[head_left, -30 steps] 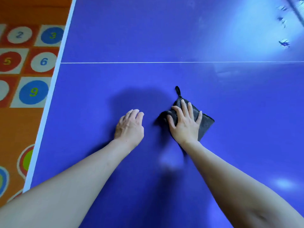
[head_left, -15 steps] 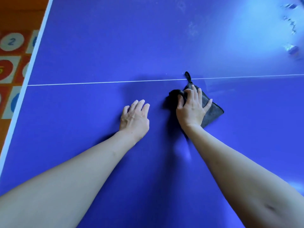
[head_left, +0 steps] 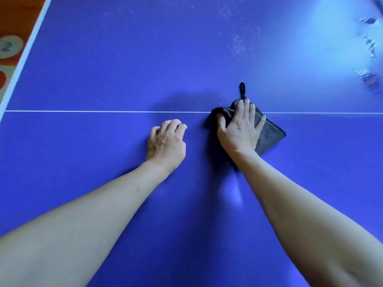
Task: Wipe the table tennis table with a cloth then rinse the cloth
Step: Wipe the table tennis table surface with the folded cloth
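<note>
The blue table tennis table (head_left: 103,69) fills the view, with a thin white line (head_left: 83,111) running across it. A dark grey cloth (head_left: 269,135) with a small hanging loop (head_left: 242,89) lies on that line, right of centre. My right hand (head_left: 240,129) presses flat on the cloth with straight fingers, and the cloth bunches up by the thumb. My left hand (head_left: 167,141) rests on the bare table left of the cloth, fingers loosely bent, holding nothing.
The table's white left edge (head_left: 22,59) runs diagonally at upper left, with an orange floor mat with numbered circles (head_left: 8,46) beyond it. Pale dusty smears (head_left: 238,44) mark the far surface. Bright glare and blurred dark shapes (head_left: 369,48) sit at upper right.
My right hand has pushed the cloth away from me, up to and over the white line. My left hand slid forward too and its fingers have bent.
</note>
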Action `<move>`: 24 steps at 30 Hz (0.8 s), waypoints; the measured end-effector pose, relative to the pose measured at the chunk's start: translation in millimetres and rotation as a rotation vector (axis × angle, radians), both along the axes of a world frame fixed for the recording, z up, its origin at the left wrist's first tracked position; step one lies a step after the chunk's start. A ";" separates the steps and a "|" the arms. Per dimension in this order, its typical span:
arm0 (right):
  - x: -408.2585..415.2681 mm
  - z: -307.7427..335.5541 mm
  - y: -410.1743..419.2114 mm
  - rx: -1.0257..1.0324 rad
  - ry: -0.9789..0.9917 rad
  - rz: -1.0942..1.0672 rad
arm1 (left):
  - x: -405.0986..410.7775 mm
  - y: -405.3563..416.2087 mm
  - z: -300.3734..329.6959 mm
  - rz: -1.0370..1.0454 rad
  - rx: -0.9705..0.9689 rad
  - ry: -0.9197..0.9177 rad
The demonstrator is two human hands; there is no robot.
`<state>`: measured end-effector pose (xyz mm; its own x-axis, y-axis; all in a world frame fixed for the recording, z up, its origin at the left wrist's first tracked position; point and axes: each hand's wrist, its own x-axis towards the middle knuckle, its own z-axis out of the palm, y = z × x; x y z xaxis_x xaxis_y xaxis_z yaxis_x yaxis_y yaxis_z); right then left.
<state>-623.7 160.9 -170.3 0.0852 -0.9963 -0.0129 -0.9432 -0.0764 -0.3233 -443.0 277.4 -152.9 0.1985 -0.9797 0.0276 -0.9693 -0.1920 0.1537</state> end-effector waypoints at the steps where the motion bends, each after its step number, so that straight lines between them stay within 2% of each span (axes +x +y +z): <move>1: 1.5 -0.2 -0.2 0.002 0.014 0.023 | 6.1 1.0 -0.4 -0.018 -0.023 0.009; 6: 27.5 2.1 0.9 -0.022 0.058 0.178 | 54.4 12.3 4.7 -0.003 -0.069 0.027; 11: 87.6 4.0 11.3 -0.027 0.056 0.293 | 118.1 37.9 5.2 0.057 -0.052 -0.004; 24: 337.5 8.1 91.4 -0.065 0.056 0.554 | 317.4 155.8 3.7 0.283 -0.047 -0.012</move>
<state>-286.2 252.3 -162.2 0.5974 -0.8015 0.0269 -0.7719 -0.5838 -0.2517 -125.7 433.2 -149.2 0.4629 -0.8832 0.0757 -0.8801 -0.4478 0.1576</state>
